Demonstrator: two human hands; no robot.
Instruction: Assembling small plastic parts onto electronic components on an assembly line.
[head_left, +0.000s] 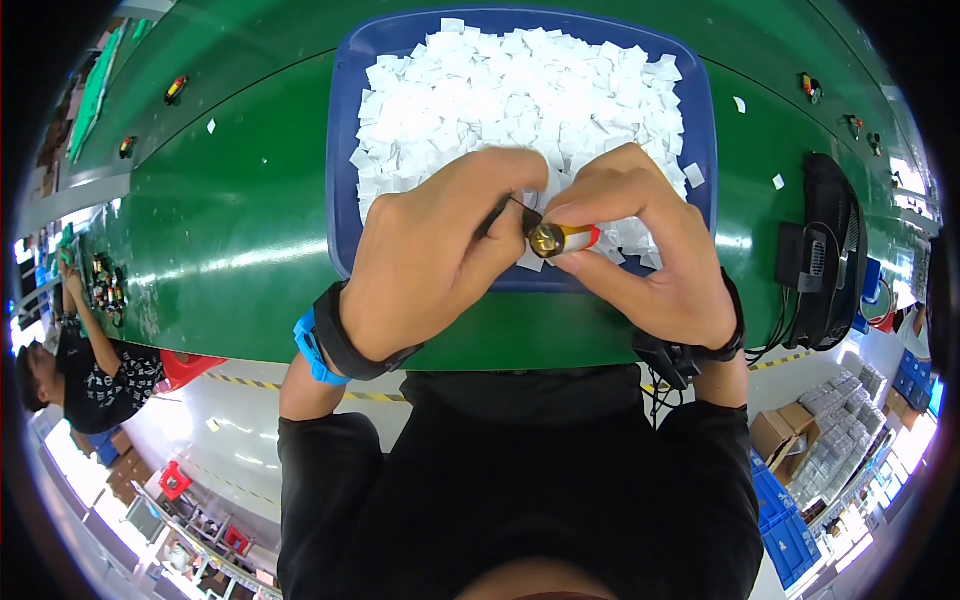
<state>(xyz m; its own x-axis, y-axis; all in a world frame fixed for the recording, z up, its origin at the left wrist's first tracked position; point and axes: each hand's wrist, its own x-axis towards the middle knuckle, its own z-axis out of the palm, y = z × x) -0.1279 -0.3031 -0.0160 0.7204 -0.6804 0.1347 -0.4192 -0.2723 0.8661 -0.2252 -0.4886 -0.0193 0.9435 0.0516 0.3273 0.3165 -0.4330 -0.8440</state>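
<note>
My right hand pinches a small cylinder between thumb and fingers, over the near side of a blue tray. The cylinder has a shiny gold end facing me, a white band and a red far end. Close against it on the left, my left hand is closed with its fingers curled. A thin black cord runs between the left fingers and the cylinder; its ends are hidden. Small white paper pieces fill the tray in a loose heap.
The tray stands on a green table. Several small red, yellow and black items lie about, including one at far left. A black bag with cables lies at right. Another person works at the far left.
</note>
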